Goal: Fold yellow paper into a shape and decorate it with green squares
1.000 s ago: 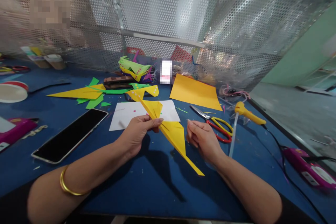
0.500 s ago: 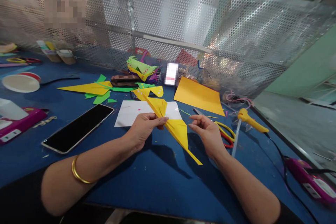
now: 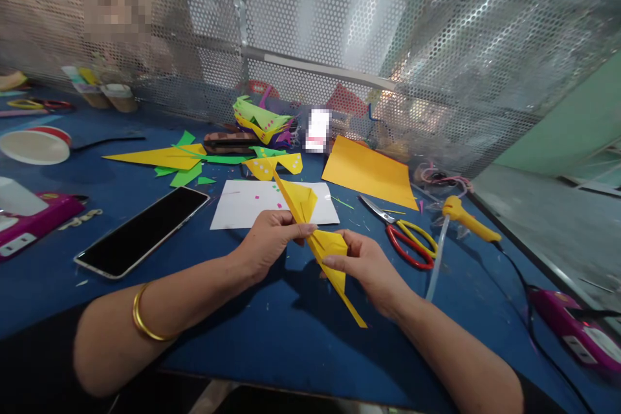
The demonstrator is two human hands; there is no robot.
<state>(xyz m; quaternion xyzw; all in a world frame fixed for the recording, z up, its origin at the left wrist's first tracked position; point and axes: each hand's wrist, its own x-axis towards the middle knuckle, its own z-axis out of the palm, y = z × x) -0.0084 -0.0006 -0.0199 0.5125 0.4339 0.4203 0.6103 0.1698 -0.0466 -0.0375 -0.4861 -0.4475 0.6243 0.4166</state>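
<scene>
A folded yellow paper plane (image 3: 323,247) with small dots on its far end is held above the blue table (image 3: 291,336). My left hand (image 3: 272,242) pinches its middle between thumb and fingers. My right hand (image 3: 363,265) grips the wing part just right of that, thumb on top. The plane's pointed tip hangs down towards me. A gold bangle sits on my left wrist.
A white sheet (image 3: 242,207), orange sheet (image 3: 369,171), red-and-yellow scissors (image 3: 405,239), yellow glue gun (image 3: 468,220) with cord, black phone (image 3: 140,229), pink boxes (image 3: 33,220) (image 3: 577,330), paper scraps (image 3: 179,165) and a paper plate (image 3: 32,145) lie around. Perforated metal screen (image 3: 339,32) behind.
My right hand moved left from open air and took hold of the yellow plane's wing. The left hand kept its pinch; the plane tilted slightly.
</scene>
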